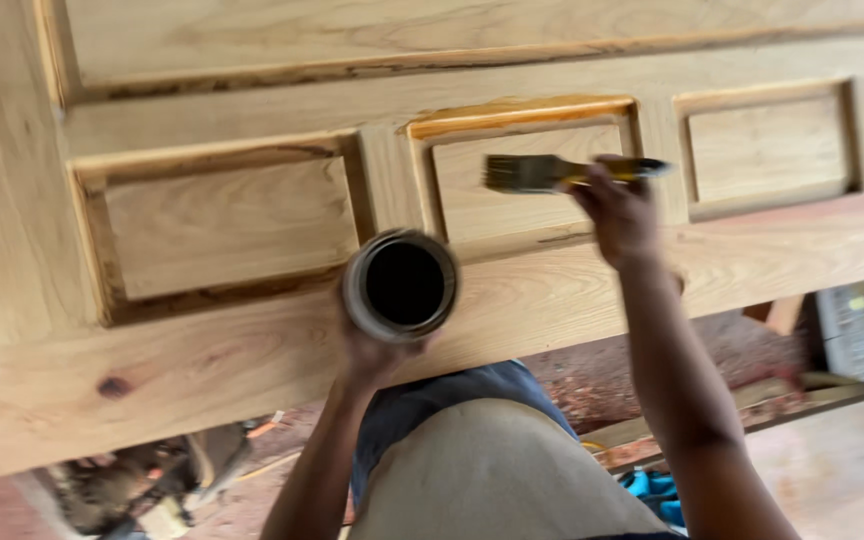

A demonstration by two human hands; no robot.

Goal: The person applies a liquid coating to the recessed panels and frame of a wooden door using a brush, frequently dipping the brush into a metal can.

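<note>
a person leans over a pale wooden door (252, 370) lying flat, seen from above. the right hand (620, 215) is closed around the yellow handle of a flat paintbrush (552, 172), fingers (602, 190) wrapped over the handle so that only its far tip shows to the right of the knuckles. the bristles point left, away from the hand, and sit over the upper part of a small recessed panel (522, 185) in the middle of the door; motion blur makes it impossible to tell whether they touch the wood. the top moulding (517, 112) of that panel gleams a darker, wet amber, while the panels to the left and right look dry and pale.

the left hand (377, 350) grips a round metal can (402, 285) from below, fingers curled around its near side, the can tilted so its dark open mouth faces the camera. it is held over the door's near rail, just left of the brush and nearer the person.

below the door's near edge, the person's knee in light trousers (497, 470) fills the lower centre. reddish sawdust (592, 375) covers the floor beyond it, with loose timber strips (782, 395) at right and blurred clutter at lower left.
</note>
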